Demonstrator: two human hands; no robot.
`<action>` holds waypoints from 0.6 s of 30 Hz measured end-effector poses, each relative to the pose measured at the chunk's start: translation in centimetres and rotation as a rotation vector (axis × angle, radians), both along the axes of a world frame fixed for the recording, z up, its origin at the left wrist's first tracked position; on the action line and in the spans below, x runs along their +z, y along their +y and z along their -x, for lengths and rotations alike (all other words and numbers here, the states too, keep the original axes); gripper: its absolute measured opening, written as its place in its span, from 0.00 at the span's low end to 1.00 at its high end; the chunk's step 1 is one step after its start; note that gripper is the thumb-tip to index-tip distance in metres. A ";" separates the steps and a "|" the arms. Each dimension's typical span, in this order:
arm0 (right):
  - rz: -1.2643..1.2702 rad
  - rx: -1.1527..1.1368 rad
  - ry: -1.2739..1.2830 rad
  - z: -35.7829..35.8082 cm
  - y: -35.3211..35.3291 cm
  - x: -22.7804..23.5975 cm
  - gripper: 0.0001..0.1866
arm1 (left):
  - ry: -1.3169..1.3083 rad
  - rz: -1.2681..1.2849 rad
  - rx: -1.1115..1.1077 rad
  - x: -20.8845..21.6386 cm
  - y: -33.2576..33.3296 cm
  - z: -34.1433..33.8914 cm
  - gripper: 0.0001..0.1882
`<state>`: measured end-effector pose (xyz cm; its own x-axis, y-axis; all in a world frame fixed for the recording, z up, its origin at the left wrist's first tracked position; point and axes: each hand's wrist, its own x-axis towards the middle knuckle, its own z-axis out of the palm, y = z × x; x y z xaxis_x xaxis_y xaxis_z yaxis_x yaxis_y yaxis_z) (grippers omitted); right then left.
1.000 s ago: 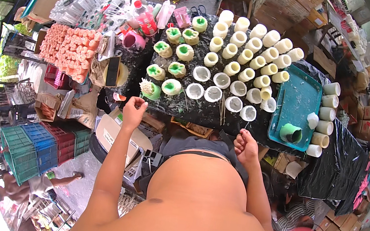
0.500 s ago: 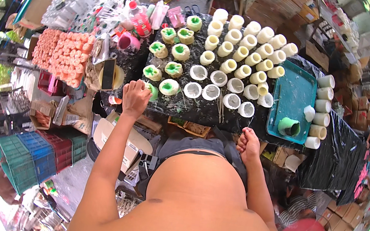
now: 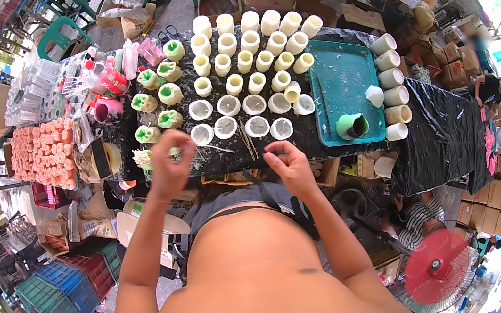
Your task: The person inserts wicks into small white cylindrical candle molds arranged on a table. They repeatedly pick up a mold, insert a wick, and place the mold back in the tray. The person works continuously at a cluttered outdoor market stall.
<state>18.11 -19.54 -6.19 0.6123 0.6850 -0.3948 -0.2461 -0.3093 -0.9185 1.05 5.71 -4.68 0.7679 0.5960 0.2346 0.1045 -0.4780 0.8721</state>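
Observation:
My left hand [image 3: 172,161] is raised over the table's near edge, beside the green-and-cream cups. Its fingers are curled and slightly blurred, and what they hold, if anything, is hidden. To the right, my right hand [image 3: 293,168] hovers near the same edge with thumb and forefinger apart; nothing shows between them. Several thin sticks [image 3: 247,142] lie between my hands. Closest to my left hand are a white bowl-like cup [image 3: 202,134] and a cream cup with green inside [image 3: 147,134]. A bundle of pale sticks [image 3: 143,158] stands just left of that hand.
Rows of hollow cream cylinders [image 3: 244,61] fill the table's middle. A teal tray [image 3: 335,65] holds a green cup [image 3: 352,127] and a white lump [image 3: 374,96]. Peach-coloured pieces [image 3: 47,152] are stacked left. A red fan [image 3: 435,265] stands at right, near a person in stripes [image 3: 422,224].
The view has turned right, so the table's things appear further left. My hands have come closer together. My right fingers, pinched around something thin before, are now apart.

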 end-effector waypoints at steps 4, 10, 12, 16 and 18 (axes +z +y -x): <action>-0.008 0.123 -0.160 -1.0 1.3 0.9 0.15 | 0.087 0.209 -0.214 0.1 -5.3 -5.8 0.07; -0.162 0.051 -0.097 -2.7 -1.1 -0.3 0.09 | 0.157 0.402 -0.211 -1.5 -8.5 -9.6 0.10; -0.114 -0.022 -0.055 -4.2 -2.9 -0.5 0.09 | 0.200 0.486 -0.239 -1.3 -8.9 -10.7 0.10; -0.100 -0.254 -0.136 -8.1 -6.9 -1.2 0.10 | 0.245 0.454 -0.198 -3.5 -9.2 -14.3 0.09; -0.073 -0.336 -0.154 -9.7 -9.1 -2.1 0.12 | 0.244 0.420 -0.284 -3.8 -10.3 -18.6 0.10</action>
